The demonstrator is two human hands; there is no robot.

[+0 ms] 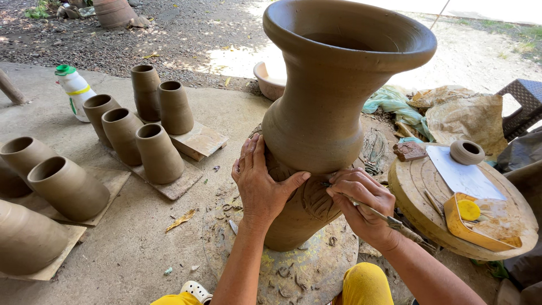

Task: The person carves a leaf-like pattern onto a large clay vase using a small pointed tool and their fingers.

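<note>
- Tall unfired clay vase (327, 113) stands upright on a round wheel (305, 271), centre of view.
- Left hand (261, 183) lies flat and spread against the vase's lower belly, at 7 o'clock.
- Right hand (361, 204) is closed around a thin carving tool (389, 220), tip touching the vase's carved band.
- Clay cylinders (160, 153) sit on boards at 9 o'clock.
- Low round surface (418, 186) at 3 o'clock carries a small pot (467, 152).

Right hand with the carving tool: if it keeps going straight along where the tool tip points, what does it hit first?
The right hand aims its thin tool up-left; the tip already appears to sit at the carved lower wall of the tall clay vase, so that comes first. The left hand lies just beyond.
</note>
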